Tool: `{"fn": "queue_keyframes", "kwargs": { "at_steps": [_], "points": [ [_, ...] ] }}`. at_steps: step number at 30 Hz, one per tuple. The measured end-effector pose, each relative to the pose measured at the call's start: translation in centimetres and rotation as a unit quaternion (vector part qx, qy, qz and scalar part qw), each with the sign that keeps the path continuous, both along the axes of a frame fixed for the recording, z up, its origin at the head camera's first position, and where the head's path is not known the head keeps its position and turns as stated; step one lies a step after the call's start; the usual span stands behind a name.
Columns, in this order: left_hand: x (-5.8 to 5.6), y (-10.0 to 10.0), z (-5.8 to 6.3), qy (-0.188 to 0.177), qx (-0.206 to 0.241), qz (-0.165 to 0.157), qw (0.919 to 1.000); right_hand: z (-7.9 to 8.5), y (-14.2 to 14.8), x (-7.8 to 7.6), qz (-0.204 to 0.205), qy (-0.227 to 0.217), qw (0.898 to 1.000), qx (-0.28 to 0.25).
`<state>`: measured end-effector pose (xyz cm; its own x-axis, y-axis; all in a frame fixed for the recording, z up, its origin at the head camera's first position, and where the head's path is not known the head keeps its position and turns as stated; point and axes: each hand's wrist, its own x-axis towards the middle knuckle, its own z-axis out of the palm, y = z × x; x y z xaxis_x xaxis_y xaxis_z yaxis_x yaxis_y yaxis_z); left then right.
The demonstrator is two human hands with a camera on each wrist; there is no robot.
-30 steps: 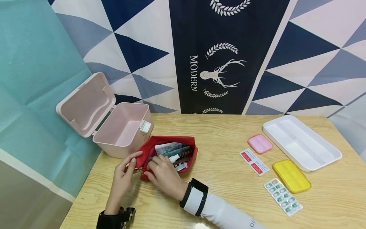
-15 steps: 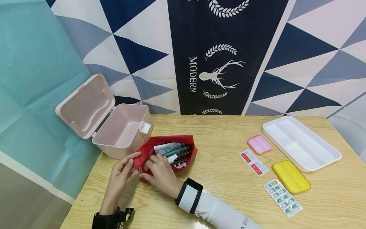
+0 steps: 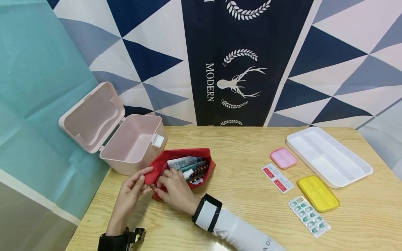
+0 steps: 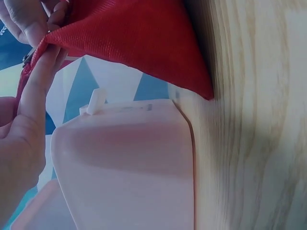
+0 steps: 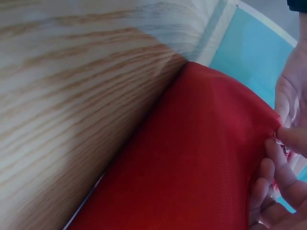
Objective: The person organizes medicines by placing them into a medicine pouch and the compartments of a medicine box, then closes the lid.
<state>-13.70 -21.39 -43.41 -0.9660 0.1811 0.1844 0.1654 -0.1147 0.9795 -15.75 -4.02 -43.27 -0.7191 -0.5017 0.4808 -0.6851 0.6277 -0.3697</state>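
A red zipper pouch (image 3: 191,152) lies on the table with its mouth spread wide. Inside are a white-and-blue packet (image 3: 183,162), a white-capped tube (image 3: 188,173) and dark blister packs (image 3: 200,170). My left hand (image 3: 129,195) pinches the pouch's left edge beside the metal zipper end. Close by, my right hand (image 3: 178,191) reaches over the near rim, thumb outside and fingers inside, gripping the fabric near the zipper. In the left wrist view the pouch (image 4: 139,36) hangs taut from the fingers. The right wrist view shows its red side (image 5: 201,153); the right fingertips are partly hidden.
Behind the pouch at left stands a pink box (image 3: 120,158) with its lid raised. To the right lie a white divided tray (image 3: 345,169), a small pink case (image 3: 283,158), a yellow case (image 3: 318,193), a red-and-white packet (image 3: 277,178) and a green-and-white capsule blister (image 3: 309,216).
The right hand has shifted slightly left along the pouch's rim, uncovering more of the contents. The left hand keeps its pinch on the edge. The whole view has drifted a little.
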Motion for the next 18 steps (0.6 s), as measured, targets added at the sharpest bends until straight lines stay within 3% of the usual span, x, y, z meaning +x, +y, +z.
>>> {"fn": "queue_keyframes", "kwargs": {
  "at_steps": [4,10,14,18],
  "points": [
    [0.01,-0.1,-0.14,0.008,0.002,-0.012,0.9999,-0.04,-0.14,0.03,-0.011,0.01,1.0,0.022],
    [0.02,-0.24,-0.23,0.016,0.013,-0.029,0.9994,-0.16,-0.69,0.36,-0.044,0.068,0.994,0.069],
    [0.0,-0.24,-0.24,0.012,0.0,-0.025,0.9996,-0.4,-0.94,0.44,-0.06,0.1,0.989,0.086],
    [0.0,-0.21,-0.18,0.001,-0.017,-0.016,0.9997,-0.47,-0.95,0.35,-0.058,0.101,0.99,0.085]
  ]
}}
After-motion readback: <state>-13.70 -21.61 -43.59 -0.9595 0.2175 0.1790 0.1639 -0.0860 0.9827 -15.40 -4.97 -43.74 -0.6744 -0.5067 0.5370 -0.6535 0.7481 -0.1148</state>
